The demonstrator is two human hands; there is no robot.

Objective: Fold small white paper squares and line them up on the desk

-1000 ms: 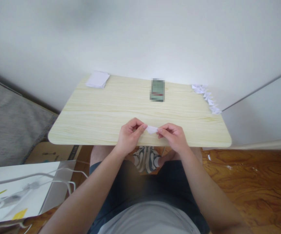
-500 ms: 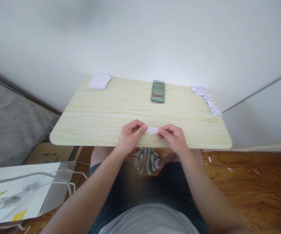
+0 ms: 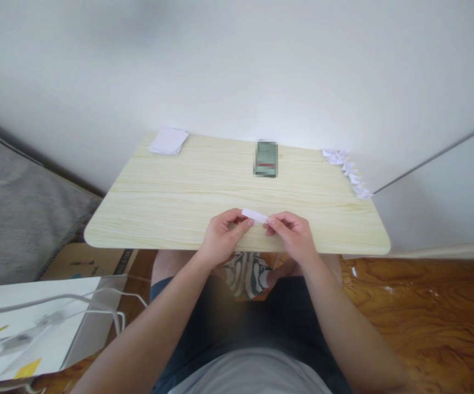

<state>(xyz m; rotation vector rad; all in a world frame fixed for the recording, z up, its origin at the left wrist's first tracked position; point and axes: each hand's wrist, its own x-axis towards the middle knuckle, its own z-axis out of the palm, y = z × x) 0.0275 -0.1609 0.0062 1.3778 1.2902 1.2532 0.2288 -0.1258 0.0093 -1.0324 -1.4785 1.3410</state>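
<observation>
From where I stand, the left hand (image 3: 224,235) and right hand (image 3: 293,234) both pinch a narrow white folded paper strip (image 3: 255,215) in their fingers, over the near edge of the pale wood-grain tabletop (image 3: 171,200). It looks mid-fold; another crease would want edges aligned, ends steadied. Right fingers hide one end; layers are unreadable. A rectangular green object (image 3: 266,153) is blurred into blocks.

Paper stack (image 3: 168,141) back left on table (image 3: 179,191), folded papers (image 3: 353,178) back right, paper strip (image 3: 255,215) nearer front
</observation>
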